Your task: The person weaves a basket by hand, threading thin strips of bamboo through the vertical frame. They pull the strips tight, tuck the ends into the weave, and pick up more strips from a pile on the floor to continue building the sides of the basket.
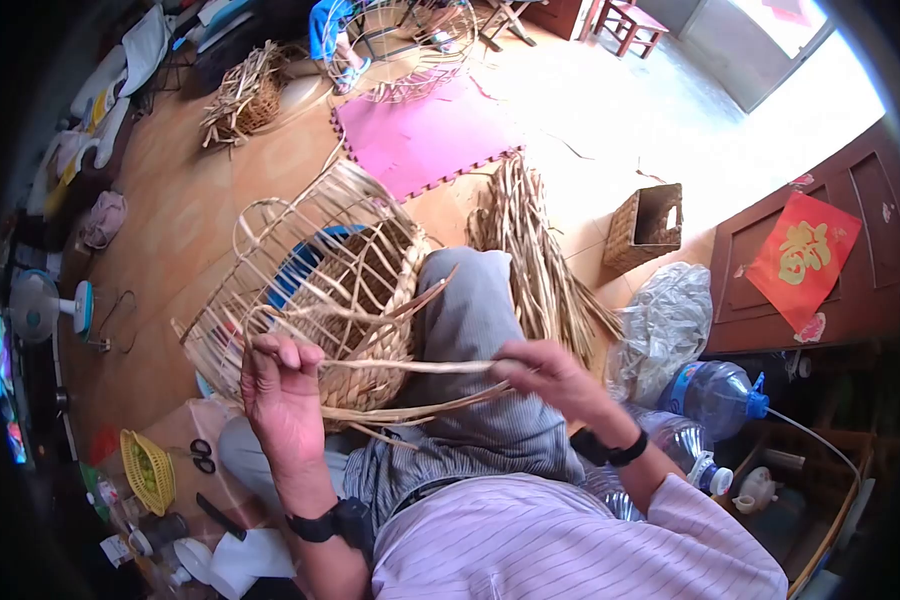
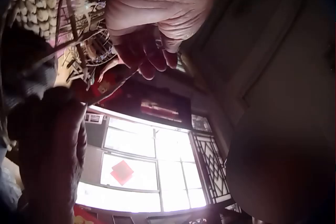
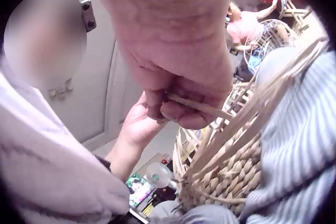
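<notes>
A pale dried-grass strand [image 1: 410, 367] is stretched level between the two hands. The left hand [image 1: 288, 410] pinches one end between thumb and curled fingers. At the other end the right hand [image 1: 555, 378] grips the strand, and in the right wrist view a piece of strand [image 3: 197, 106] comes out from its curled fingers. Just beyond the hands, a half-woven basket [image 1: 365, 385] leans on its side against the person's leg, its braided wall nearest the knee. Long unwoven stakes [image 1: 220, 300] spread from it to the left. Loose strands [image 1: 450, 408] curve out below the held one.
A bundle of dried stalks [image 1: 530, 250] lies right of the knee, near a small woven box [image 1: 645, 228] and a plastic bag [image 1: 665, 320]. Scissors [image 1: 202, 456] and a yellow basket [image 1: 147, 472] sit at lower left. Water bottles [image 1: 715, 390] stand at right. Another person [image 1: 335, 40] works beyond the pink mat [image 1: 420, 135].
</notes>
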`<action>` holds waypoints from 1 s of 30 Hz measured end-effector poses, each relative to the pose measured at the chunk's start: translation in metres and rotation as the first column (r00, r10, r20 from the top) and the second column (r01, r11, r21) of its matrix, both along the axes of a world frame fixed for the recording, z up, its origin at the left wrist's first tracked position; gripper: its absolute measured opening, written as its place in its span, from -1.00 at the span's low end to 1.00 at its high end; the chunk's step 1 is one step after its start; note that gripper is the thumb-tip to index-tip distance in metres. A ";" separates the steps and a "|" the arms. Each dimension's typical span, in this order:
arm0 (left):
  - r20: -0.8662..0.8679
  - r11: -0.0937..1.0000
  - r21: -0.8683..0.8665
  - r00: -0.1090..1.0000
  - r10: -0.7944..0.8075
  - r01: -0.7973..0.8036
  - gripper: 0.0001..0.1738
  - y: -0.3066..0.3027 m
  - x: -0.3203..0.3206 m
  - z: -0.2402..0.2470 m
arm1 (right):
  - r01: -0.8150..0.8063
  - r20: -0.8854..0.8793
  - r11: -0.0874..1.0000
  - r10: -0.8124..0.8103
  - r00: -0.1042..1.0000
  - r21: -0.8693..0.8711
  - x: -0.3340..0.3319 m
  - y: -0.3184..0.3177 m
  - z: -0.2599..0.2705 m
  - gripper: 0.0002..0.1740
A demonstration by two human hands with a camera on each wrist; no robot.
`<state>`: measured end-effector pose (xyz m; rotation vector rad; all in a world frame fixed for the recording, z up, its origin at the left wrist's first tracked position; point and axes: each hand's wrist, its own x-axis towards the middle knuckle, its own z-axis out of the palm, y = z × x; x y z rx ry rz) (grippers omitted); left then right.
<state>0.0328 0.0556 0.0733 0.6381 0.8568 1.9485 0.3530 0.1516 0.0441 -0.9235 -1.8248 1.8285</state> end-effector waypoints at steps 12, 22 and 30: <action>-0.166 0.978 -0.147 0.978 0.125 -0.150 -0.62 -0.006 -0.014 -0.010 | 0.339 0.135 0.940 -0.339 0.931 0.029 0.076 0.035 -0.071 -0.74; -0.238 0.960 -0.223 0.965 0.113 -0.167 -0.57 -0.004 -0.011 -0.013 | 0.418 0.213 0.906 -0.398 0.892 -0.059 0.133 0.036 -0.152 -0.69; -0.089 0.966 -0.240 0.993 0.081 -0.101 -0.62 -0.010 -0.004 -0.002 | 0.348 0.369 0.884 -0.225 0.902 -0.312 0.184 0.018 -0.202 -0.60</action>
